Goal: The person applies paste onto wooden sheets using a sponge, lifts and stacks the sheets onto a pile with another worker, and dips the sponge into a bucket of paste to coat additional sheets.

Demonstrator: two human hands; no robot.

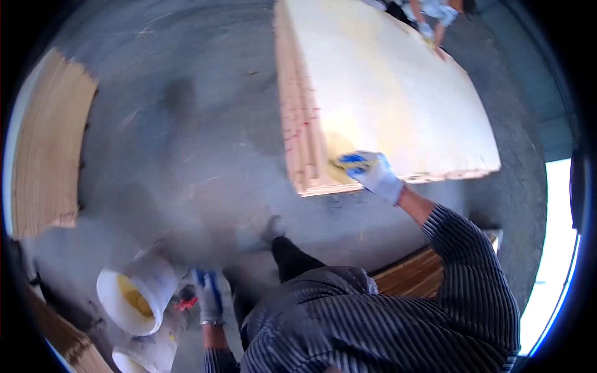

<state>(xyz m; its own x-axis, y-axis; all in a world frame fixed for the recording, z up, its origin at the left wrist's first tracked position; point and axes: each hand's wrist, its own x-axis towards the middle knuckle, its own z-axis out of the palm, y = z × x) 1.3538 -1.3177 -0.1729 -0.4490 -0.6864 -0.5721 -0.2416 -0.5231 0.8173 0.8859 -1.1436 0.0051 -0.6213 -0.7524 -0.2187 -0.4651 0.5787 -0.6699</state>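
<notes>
My right hand (372, 174), in a white and blue glove, is at the near left corner of a stack of pale wooden sheets (398, 93). Its fingers are closed round a thin yellowish tool, seen only in part, over a yellow smear on the top sheet. My left hand (209, 295), gloved too, hangs low beside my leg, near a white bucket (163, 280) with yellow paste (134, 297) inside. Blur hides how its fingers lie. A small red and black object (186, 297) is between that hand and the bucket.
Another stack of sheets (53, 143) stands at the far left. A second white bucket (149, 353) sits below the first. Brown boards (410, 275) lie behind my right arm. A co-worker's gloved hands (428, 31) touch the far edge of the stack.
</notes>
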